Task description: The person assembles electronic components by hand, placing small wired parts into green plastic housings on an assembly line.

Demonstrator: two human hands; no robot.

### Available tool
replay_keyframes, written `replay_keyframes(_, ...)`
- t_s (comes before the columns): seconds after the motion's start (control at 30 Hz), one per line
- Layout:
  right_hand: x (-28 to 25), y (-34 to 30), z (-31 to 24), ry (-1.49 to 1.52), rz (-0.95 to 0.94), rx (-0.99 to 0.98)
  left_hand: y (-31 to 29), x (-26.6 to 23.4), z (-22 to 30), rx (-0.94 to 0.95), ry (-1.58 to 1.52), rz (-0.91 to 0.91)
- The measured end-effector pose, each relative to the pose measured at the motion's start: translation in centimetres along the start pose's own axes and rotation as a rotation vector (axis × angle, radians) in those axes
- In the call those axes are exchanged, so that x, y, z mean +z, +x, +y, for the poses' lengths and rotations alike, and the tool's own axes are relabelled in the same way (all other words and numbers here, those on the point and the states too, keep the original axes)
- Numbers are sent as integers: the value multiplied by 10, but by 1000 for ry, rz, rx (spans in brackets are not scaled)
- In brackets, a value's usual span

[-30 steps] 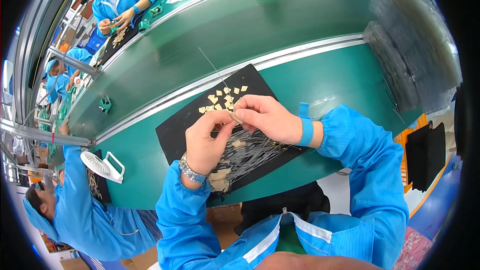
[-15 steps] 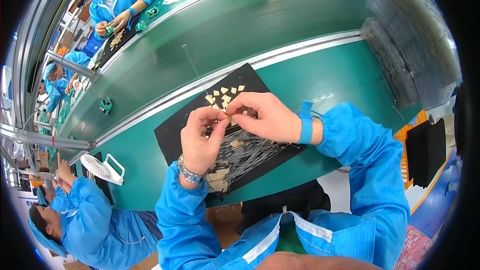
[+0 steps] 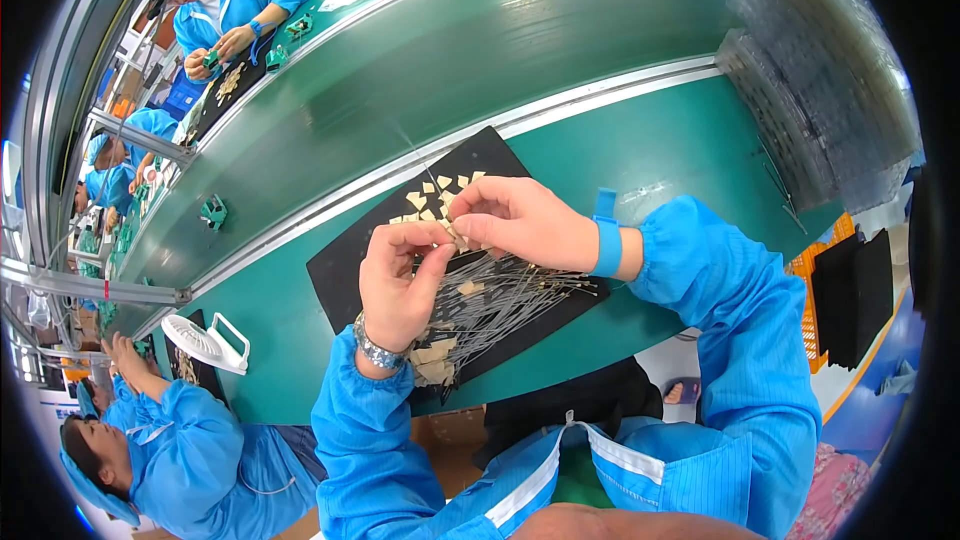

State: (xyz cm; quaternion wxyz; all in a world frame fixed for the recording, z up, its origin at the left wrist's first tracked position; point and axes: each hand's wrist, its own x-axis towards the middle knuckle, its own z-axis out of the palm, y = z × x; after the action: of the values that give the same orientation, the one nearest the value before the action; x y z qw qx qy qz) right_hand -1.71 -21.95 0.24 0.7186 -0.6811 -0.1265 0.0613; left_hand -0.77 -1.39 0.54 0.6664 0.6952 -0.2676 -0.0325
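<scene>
A broad green belt (image 3: 520,40) curves past a green bench (image 3: 660,165), where a black mat (image 3: 338,268) lies at an angle before a worker in blue sleeves. Gray wires (image 3: 505,312) sprawl in a loose bundle across the mat's near half. Above it, the left hand (image 3: 398,275) and right hand (image 3: 525,225) meet at the fingertips, thumb and forefinger of each pinched together. A white fan (image 3: 192,338) rests on the bench at left. Beige pieces (image 3: 444,182) dot the mat beyond the hands. Thinnest of all, a blurred single wire (image 3: 414,149) slants from the pinching fingertips toward the belt.
</scene>
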Motion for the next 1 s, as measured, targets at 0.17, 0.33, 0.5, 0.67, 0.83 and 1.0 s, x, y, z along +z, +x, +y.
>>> replay_keyframes(0.17, 0, 1, -3, 281, -101, 177, 1, 0, -1, 9, -3, 6)
replay_keyframes(0.33, -3, 2, 0, 177, -131, 121, 1, 1, -5, 55, 69, -9)
replay_keyframes(0.5, -3, 3, -1, 205, -126, 133, 2, -1, -5, 35, 7, 6)
replay_keyframes(0.67, -3, 1, -2, -185, 95, -27, 1, -1, -10, 52, 116, 38)
replay_keyframes(0.83, 1, -5, -6, -295, 43, -219, 3, 1, -8, 124, 247, 39)
replay_keyframes(1.0, -2, -3, -4, -382, 24, -229, 3, 1, -7, 158, 334, 17)
